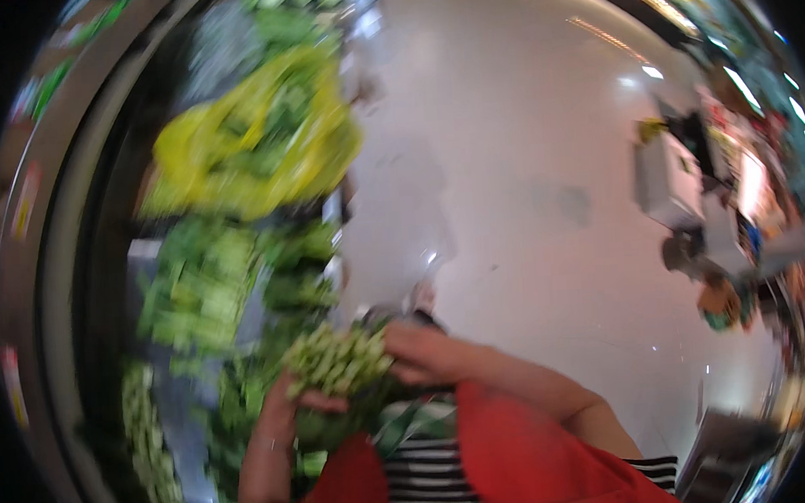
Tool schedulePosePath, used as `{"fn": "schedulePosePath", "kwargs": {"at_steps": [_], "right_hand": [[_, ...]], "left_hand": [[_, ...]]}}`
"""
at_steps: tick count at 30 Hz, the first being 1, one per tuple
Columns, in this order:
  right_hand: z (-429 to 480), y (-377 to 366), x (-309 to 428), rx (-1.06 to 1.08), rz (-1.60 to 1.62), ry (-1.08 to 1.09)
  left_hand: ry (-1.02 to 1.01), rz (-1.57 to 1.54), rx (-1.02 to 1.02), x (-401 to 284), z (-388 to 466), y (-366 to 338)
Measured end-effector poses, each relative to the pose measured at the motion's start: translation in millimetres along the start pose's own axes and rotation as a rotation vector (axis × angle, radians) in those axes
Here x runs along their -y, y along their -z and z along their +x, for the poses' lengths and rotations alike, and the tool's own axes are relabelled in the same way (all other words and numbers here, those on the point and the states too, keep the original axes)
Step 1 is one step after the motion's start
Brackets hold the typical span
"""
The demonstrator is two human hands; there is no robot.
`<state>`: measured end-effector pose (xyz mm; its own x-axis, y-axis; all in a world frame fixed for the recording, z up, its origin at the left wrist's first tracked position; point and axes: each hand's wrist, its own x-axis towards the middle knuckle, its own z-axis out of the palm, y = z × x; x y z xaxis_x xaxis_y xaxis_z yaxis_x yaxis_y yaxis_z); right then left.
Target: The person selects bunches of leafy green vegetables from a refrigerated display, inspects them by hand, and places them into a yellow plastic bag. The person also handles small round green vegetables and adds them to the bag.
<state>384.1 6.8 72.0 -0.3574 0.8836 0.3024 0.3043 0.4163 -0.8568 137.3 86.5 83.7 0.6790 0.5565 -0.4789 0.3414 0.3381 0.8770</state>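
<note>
Close to my body I hold a thick bunch of leafy greens with pale cut stems (340,360). The stem ends point up and away from me, and the dark leaves hang below, partly hidden. My left hand (307,394) grips the bunch from the left and below, thumb across the stems. My right hand (415,353) presses against the right side of the bunch; its fingertips are blurred. Left of the hands lie loose dark leafy greens (238,393) on the display shelf.
A yellow plastic bag (257,143) with greens sits farther along the shelf. Lighter leafy bunches (197,285) lie nearer, with a row of stem ends (149,433) at the shelf's back. Pale shiny floor (506,141) extends right, towards white boxes (671,180) and a grey cart-like object (722,453).
</note>
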Motion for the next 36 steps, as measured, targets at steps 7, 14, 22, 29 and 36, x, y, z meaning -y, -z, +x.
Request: {"fn": "schedulePosePath", "kwargs": {"at_steps": [7, 14, 22, 29, 36], "right_hand": [[11.2, -23.5, 15.6, -0.251, -0.058, -0.086], [14.6, -32.9, 2.4, -0.215, 0.225, -0.410], [54.3, 34.8, -95.7, -0.404, -0.290, -0.364], [26.0, 56.0, -62.9, -0.285, 0.492, -0.486], [54.2, 0.5, -47.3, -0.185, 1.308, -0.277]], "left_hand": [[-0.422, 0.016, 0.097, 16.8, 15.9, 11.5], [-0.261, -0.215, 0.172, 24.1, 21.7, 28.9], [-0.464, -0.121, 0.705, -45.3, 64.0, 11.7], [-0.578, -0.220, -0.025, -5.7, 15.9, 88.0], [-0.479, -0.565, -0.009, -0.7, -8.1, 41.5]]}}
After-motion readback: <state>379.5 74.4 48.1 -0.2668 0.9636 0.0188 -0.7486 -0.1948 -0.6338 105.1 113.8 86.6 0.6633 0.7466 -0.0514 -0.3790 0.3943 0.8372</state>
